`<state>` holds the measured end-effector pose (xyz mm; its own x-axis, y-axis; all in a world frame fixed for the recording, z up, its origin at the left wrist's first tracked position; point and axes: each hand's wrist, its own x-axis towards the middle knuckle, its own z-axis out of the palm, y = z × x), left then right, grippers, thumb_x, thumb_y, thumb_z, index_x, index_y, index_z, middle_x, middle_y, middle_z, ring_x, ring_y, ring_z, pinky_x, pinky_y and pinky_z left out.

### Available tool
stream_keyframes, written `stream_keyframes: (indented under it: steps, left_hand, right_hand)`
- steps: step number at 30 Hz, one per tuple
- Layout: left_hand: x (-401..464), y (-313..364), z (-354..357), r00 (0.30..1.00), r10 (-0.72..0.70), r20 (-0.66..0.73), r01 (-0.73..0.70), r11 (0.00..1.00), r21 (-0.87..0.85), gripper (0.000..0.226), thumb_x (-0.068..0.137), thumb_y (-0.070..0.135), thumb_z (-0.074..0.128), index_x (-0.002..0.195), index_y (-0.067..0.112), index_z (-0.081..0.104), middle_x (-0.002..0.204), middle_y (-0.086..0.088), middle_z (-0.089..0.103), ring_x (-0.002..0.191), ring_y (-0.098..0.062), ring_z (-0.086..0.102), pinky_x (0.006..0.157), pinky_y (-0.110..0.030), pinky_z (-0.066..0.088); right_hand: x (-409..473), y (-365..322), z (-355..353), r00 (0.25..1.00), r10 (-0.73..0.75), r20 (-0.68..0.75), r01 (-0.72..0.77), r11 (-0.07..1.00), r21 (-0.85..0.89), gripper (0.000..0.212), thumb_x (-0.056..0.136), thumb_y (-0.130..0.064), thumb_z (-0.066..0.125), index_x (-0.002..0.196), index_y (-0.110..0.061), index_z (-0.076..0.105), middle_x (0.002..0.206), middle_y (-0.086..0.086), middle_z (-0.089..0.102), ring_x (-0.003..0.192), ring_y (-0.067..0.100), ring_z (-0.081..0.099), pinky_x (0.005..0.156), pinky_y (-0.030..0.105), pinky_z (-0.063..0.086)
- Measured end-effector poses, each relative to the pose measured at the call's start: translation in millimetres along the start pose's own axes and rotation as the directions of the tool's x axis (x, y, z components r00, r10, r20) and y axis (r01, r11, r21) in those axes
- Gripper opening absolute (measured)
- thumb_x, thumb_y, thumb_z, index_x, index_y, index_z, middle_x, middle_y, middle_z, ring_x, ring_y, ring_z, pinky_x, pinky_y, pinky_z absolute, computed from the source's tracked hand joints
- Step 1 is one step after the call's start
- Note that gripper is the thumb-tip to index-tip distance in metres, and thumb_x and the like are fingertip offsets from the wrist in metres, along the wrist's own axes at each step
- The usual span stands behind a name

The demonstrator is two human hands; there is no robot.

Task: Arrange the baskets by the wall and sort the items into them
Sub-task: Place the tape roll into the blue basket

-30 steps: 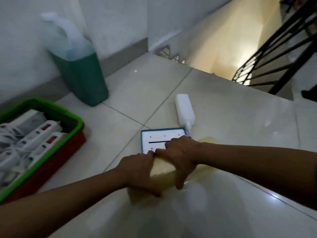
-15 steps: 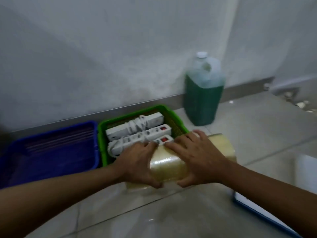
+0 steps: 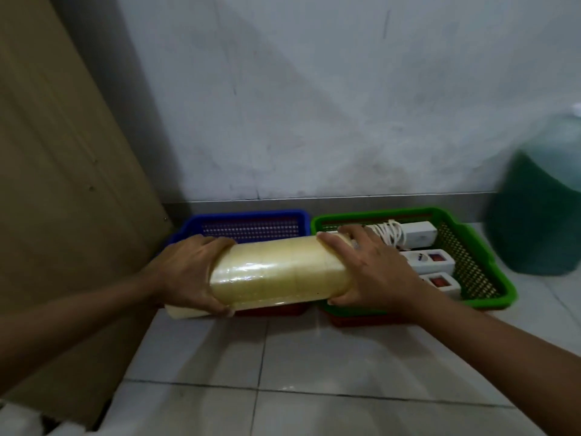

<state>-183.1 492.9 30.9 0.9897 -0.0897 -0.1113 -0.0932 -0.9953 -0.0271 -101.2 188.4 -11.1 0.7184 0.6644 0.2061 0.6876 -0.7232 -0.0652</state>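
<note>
A long yellowish pack of clear tape rolls [image 3: 276, 272] lies sideways between my hands. My left hand [image 3: 188, 275] grips its left end and my right hand [image 3: 364, 269] grips its right end. The pack hangs over the front of a blue basket [image 3: 248, 220] that stands against the wall. A green basket [image 3: 465, 259] stands to the right of the blue one, touching it, and holds several white power strips [image 3: 427, 262] with red switches and coiled cords. The blue basket's floor is mostly hidden behind the pack.
A brown door or panel [image 3: 63, 184] stands close on the left. A blurred jug of green liquid [image 3: 540, 215] sits by the wall, right of the green basket. Something white [image 3: 19, 420] lies at the bottom left corner. White tiled floor [image 3: 314, 372] lies in front of the baskets.
Both hands lifted the tape pack off the floor and carried it left, from beside the green basket to over the blue one. The view has swung left towards the wall and door.
</note>
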Motion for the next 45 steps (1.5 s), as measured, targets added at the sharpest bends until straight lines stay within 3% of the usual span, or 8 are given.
stream_keyframes:
  steps: [12,15,17,20,25,31,39,45]
  left_hand:
    - [41.8,-85.3,28.8,0.999,0.026,0.028,-0.027,0.999,0.031,0.116,0.046,0.075,0.07,0.143,0.026,0.027,0.137,0.002,0.046,0.121,-0.017,0.047,0.1,-0.035,0.04]
    - [53.6,-93.9,43.5,0.998,0.047,0.045,-0.043,0.996,-0.075,0.088,0.056,0.058,0.077,0.131,0.027,0.043,0.124,0.009,0.051,0.11,-0.012,0.051,0.092,-0.028,0.045]
    - [60.4,-99.4,47.2,1.0,0.017,0.009,-0.015,0.969,-0.246,0.052,0.069,0.038,0.078,0.115,0.024,0.057,0.11,0.005,0.064,0.093,-0.004,0.06,0.081,-0.018,0.05]
    - [66.6,-100.5,51.4,0.996,0.005,0.092,0.026,0.942,-0.335,0.057,0.077,0.042,0.072,0.128,0.024,0.053,0.121,0.002,0.061,0.106,-0.011,0.059,0.09,-0.027,0.05]
    - [77.9,-74.3,70.3,0.99,-0.043,0.136,0.046,0.999,-0.025,0.077,0.082,0.069,0.043,0.144,0.025,0.033,0.139,-0.007,0.044,0.126,-0.027,0.045,0.106,-0.044,0.039]
    - [78.9,-53.6,68.0,0.991,-0.02,0.13,0.023,0.999,-0.022,0.049,0.082,0.064,0.048,0.106,0.021,0.047,0.117,-0.005,0.053,0.102,-0.02,0.05,0.089,-0.037,0.046]
    - [77.9,-22.6,66.6,0.965,-0.128,0.229,0.063,0.961,0.27,0.085,0.077,0.081,0.022,0.139,0.024,0.033,0.141,-0.012,0.046,0.123,-0.033,0.05,0.099,-0.046,0.04]
    - [101.3,73.1,57.0,0.992,0.111,-0.062,-0.097,0.976,0.195,0.065,0.087,0.067,0.025,0.126,0.019,0.043,0.13,-0.012,0.048,0.117,-0.032,0.052,0.092,-0.044,0.042]
  right_hand:
    - [71.4,-51.3,52.2,0.994,0.105,0.016,-0.106,0.994,0.04,0.104,0.056,-0.056,0.077,0.141,-0.033,0.022,0.141,0.013,0.036,0.122,0.032,0.04,0.098,0.044,0.039]
    - [76.2,-55.3,61.0,0.988,0.13,0.084,-0.124,0.99,-0.073,0.1,0.056,-0.069,0.069,0.139,-0.035,0.025,0.135,0.008,0.045,0.119,0.031,0.04,0.098,0.044,0.032]
    - [79.9,-60.6,66.2,0.986,0.131,0.102,-0.126,0.991,-0.051,0.082,0.064,-0.068,0.063,0.132,-0.031,0.038,0.126,0.005,0.054,0.114,0.029,0.043,0.096,0.043,0.032]
    - [85.6,-69.4,71.2,0.989,0.102,0.108,-0.102,0.995,-0.001,0.045,0.082,-0.043,0.054,0.123,-0.024,0.054,0.124,0.004,0.058,0.112,0.027,0.044,0.094,0.041,0.032]
    - [76.0,-73.9,77.7,0.986,0.049,0.158,-0.046,0.999,-0.019,0.038,0.089,-0.034,0.046,0.123,-0.017,0.052,0.13,0.006,0.052,0.117,0.027,0.044,0.102,0.046,0.03]
    - [57.0,-81.4,73.3,0.974,-0.068,0.217,0.068,0.998,0.011,0.041,0.09,-0.033,0.047,0.129,-0.018,0.046,0.126,0.008,0.048,0.117,0.027,0.047,0.103,0.049,0.032]
    - [36.1,-78.1,50.7,0.936,-0.072,0.344,0.085,0.996,-0.022,0.047,0.09,-0.037,0.05,0.133,-0.02,0.042,0.133,0.01,0.048,0.122,0.03,0.048,0.109,0.063,0.016]
    - [-16.3,-29.3,24.1,0.95,0.099,0.295,-0.089,0.995,-0.048,0.058,0.086,-0.037,0.054,0.139,-0.022,0.034,0.14,0.013,0.042,0.127,0.032,0.044,0.107,0.068,0.011]
